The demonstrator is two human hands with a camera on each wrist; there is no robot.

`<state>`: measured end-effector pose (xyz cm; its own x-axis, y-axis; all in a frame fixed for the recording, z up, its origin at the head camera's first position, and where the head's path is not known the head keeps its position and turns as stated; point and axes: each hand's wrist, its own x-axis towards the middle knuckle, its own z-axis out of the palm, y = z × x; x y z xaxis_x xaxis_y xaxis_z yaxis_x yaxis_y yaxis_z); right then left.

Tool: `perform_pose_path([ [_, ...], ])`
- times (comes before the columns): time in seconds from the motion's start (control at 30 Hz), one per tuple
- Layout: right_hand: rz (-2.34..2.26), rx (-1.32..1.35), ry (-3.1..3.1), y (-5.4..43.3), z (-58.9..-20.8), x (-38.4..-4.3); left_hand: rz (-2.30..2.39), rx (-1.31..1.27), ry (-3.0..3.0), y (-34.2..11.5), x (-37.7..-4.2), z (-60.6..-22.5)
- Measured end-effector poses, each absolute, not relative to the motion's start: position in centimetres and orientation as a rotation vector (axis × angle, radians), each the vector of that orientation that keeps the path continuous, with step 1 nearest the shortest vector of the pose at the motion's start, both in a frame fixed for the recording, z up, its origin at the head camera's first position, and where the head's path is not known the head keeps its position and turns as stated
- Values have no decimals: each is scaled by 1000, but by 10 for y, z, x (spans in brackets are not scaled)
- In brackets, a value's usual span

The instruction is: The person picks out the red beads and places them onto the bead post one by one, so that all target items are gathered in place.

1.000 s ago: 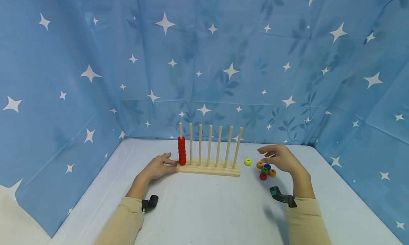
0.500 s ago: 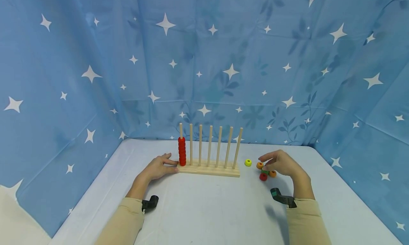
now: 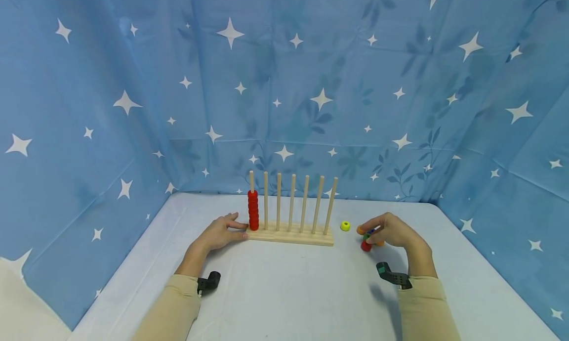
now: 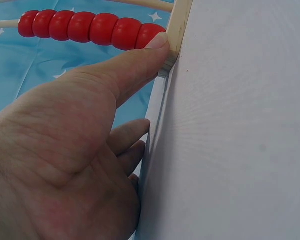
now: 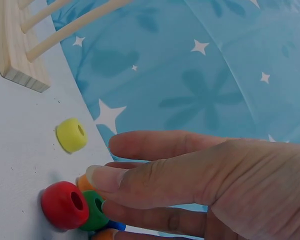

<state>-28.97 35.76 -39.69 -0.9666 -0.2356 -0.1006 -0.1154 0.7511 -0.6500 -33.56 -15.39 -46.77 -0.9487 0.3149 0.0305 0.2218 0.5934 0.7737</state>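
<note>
A wooden rack (image 3: 289,236) with a row of upright pegs stands on the table. Red beads (image 3: 253,210) are stacked on its leftmost peg. My left hand (image 3: 220,232) holds the left end of the base between thumb and index finger. At the right, my right hand (image 3: 391,231) is over a cluster of loose beads, fingers loosely bent. The right wrist view has a red bead (image 5: 65,205), a green bead (image 5: 94,210), an orange bead (image 5: 83,183) partly behind the thumb, and a blue bead (image 5: 116,225) mostly hidden. No bead is visibly gripped.
A yellow bead (image 3: 345,226) lies apart, between the rack and the cluster. A second orange bead (image 5: 104,235) shows at the lower edge of the right wrist view. Behind the white table (image 3: 289,291) hangs a blue star-patterned curtain (image 3: 284,84).
My right hand has come down among the loose beads, and the nearest orange bead has shifted slightly left. My left hand and the rack stay put.
</note>
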Motion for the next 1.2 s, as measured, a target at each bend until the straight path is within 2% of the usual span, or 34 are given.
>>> perform_pose_path([
  [1.2,-748,-78,2739,340,-401,-294,1256,457,2732,-155,-337,-470],
])
